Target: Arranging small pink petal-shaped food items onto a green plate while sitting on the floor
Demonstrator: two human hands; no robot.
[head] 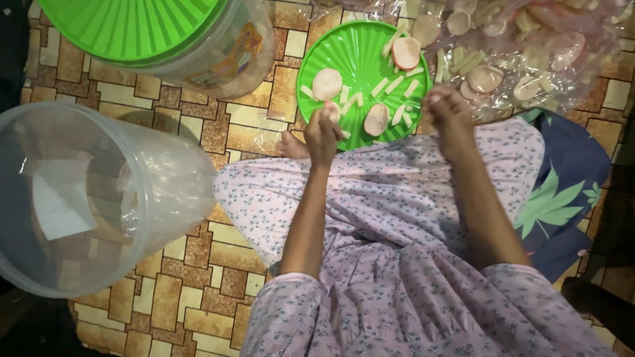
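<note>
A round green ribbed lid [360, 49] lies on the floor in front of my knees, holding several pale round slices and small pale sticks. My left hand [322, 132] hovers over its near edge, fingers pinched around a small pale piece [333, 111]. My right hand [450, 116] rests at the lid's right edge, fingers curled together; what it holds is hidden. A clear plastic sheet [529, 53] at the top right carries many more slices and sticks.
A large clear plastic tub [132, 178] lies at the left. A second tub with a green lid [132, 26] stands at the top left. The floor [198, 291] is patterned brown and cream. A leaf-printed blue cloth [562, 192] lies at the right.
</note>
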